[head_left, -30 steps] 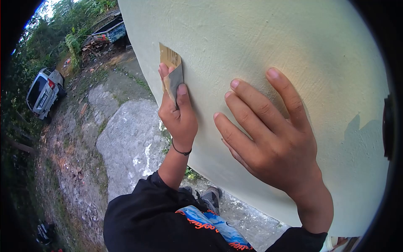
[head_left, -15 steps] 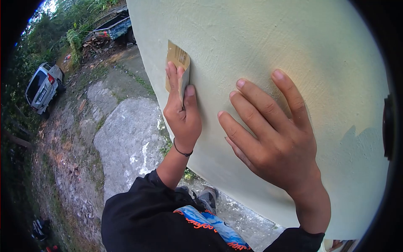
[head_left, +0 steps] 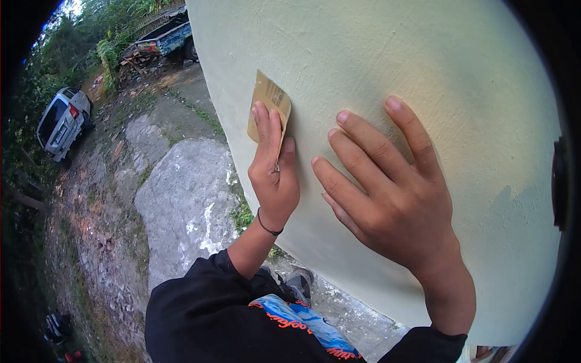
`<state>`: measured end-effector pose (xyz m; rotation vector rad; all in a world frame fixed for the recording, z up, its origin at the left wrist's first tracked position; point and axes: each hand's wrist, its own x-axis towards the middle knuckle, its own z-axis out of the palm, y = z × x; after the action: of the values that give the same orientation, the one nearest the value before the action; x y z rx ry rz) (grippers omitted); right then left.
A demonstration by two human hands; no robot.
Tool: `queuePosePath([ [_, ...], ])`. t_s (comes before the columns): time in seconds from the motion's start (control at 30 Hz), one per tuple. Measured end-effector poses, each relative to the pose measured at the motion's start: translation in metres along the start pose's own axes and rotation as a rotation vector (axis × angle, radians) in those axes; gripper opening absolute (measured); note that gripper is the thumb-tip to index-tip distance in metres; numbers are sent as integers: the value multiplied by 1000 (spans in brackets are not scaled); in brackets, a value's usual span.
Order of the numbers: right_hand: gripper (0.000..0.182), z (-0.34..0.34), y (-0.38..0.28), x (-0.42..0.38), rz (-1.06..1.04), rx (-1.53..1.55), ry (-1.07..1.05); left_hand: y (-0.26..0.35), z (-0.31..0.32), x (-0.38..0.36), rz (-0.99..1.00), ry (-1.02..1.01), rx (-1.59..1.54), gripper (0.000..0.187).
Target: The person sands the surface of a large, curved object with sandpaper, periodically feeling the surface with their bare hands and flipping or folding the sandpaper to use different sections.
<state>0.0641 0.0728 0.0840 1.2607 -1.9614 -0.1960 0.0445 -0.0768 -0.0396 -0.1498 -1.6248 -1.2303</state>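
My left hand (head_left: 275, 178) is closed on a folded piece of sandpaper (head_left: 270, 95), its tan backing with printed marks facing me. The sheet lies against the pale, cream-green wall (head_left: 339, 48) near its left edge, its gritty face hidden. Two fingers are stretched over the sheet and the thumb is on its other side. To the right, my right hand (head_left: 393, 193) rests on the same wall, fingers spread, holding nothing. Fine brush-like streaks and small bumps show on the wall surface.
A concrete slab (head_left: 181, 193) and rough ground run along the left. Further off stand a silver car (head_left: 60, 127) and a blue truck bed (head_left: 172, 39) beside piled wood (head_left: 138, 63). My shoe (head_left: 299, 284) is close to the wall's base.
My left hand has slid right and slightly down along the wall with the sandpaper. My right hand stays nearly in place, still spread on the wall.
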Motion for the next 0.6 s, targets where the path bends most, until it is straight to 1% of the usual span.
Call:
queuePosePath([
  [0.03,26,1,-1,-1,2,2,-2,1,1,-17,56,-61,45,46],
  [0.1,25,3,-1,-1,22,32,34,3,-2,-38,71,-160,73,44],
  [0.13,25,3,0,-1,20,28,30,-4,-1,-41,69,-158,68,44],
  [0.2,25,2,-2,-2,17,47,10,-10,-3,-25,5,-70,81,42],
  [0.23,25,2,-2,-2,16,51,6,-15,-4,-10,-8,-8,41,41],
  [0.3,24,2,-1,-2,-13,22,-34,-19,-5,12,-241,66,-63,41],
  [0.33,24,2,-1,-2,-12,22,-33,-16,-4,13,-240,66,-63,41],
  [0.4,23,2,-1,-2,-5,25,-29,-9,2,10,-29,57,29,43],
  [0.43,23,3,-2,-2,-4,27,-30,-4,3,-3,21,26,59,45],
  [0.5,21,5,-2,-2,6,22,2,-3,2,-36,84,-96,59,47],
  [0.53,21,7,-2,-2,8,16,-1,-4,0,-50,66,-144,66,46],
  [0.6,21,10,-3,-3,22,29,59,-10,0,-42,64,-123,63,44],
])
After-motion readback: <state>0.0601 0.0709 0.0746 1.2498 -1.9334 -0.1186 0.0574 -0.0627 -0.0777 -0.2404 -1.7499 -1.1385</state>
